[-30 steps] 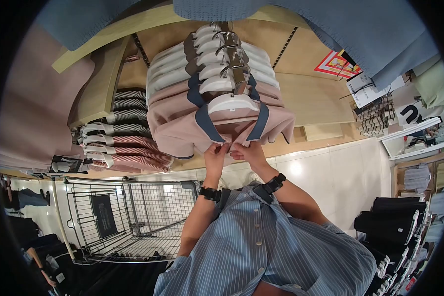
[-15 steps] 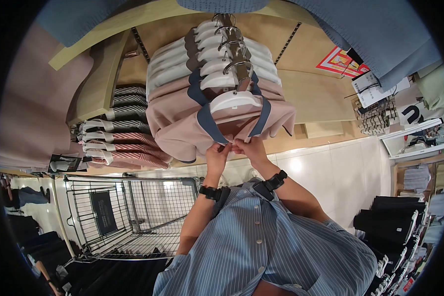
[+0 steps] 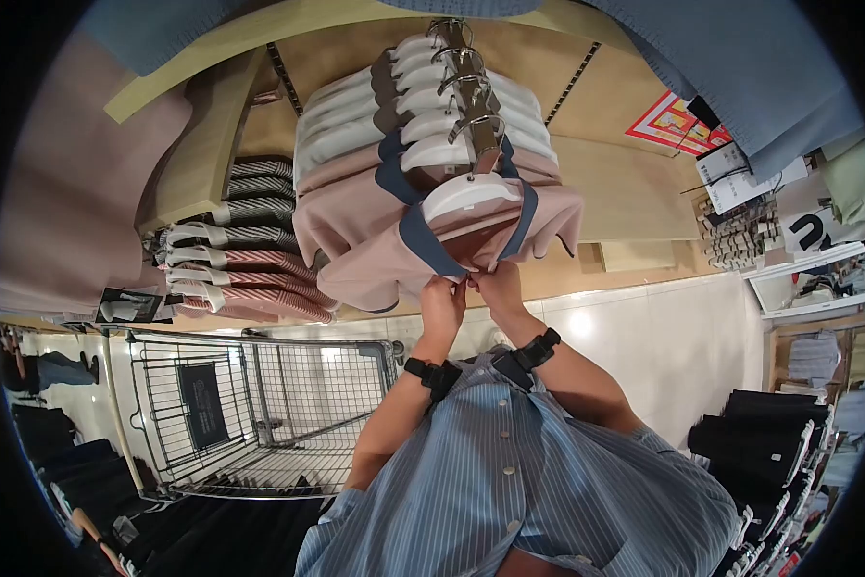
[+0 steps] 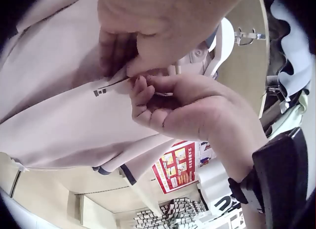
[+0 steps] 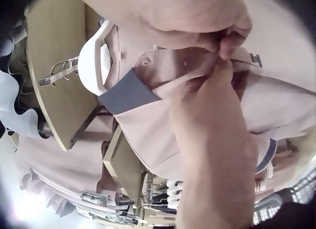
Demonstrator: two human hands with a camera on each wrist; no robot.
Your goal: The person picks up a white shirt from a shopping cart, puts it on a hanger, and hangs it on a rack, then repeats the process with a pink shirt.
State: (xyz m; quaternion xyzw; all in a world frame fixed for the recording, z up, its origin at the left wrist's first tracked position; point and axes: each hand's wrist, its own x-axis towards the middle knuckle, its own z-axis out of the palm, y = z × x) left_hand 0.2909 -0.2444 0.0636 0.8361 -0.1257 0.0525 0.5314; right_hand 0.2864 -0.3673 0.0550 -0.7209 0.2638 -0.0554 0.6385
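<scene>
A pink polo shirt (image 3: 370, 272) with a navy collar (image 3: 423, 245) hangs on a white hanger (image 3: 471, 195) at the front of a rail. Below its neck opening, my left hand (image 3: 443, 310) and right hand (image 3: 499, 291) pinch the front placket, fingertips meeting. In the left wrist view, my left hand (image 4: 163, 29) is above and my right hand (image 4: 190, 108) below, both at the fabric edge near a small dark mark. The right wrist view shows the open neck, a button and my right hand (image 5: 182, 14) above my left hand (image 5: 212, 125).
More pink and white shirts (image 3: 341, 120) hang behind. Striped shirts (image 3: 269, 264) hang on the left, above a wire cart (image 3: 326, 394). Black garments (image 3: 740, 433) stand lower right; blue clothes (image 3: 740, 67) hang overhead. A red-bordered sign (image 3: 673, 125) is at right.
The head view has shifted slightly, so the rail and shirts sit a little further right. Both hands keep their pinch on the placket and have drawn closer together; the neck opening looks narrower.
</scene>
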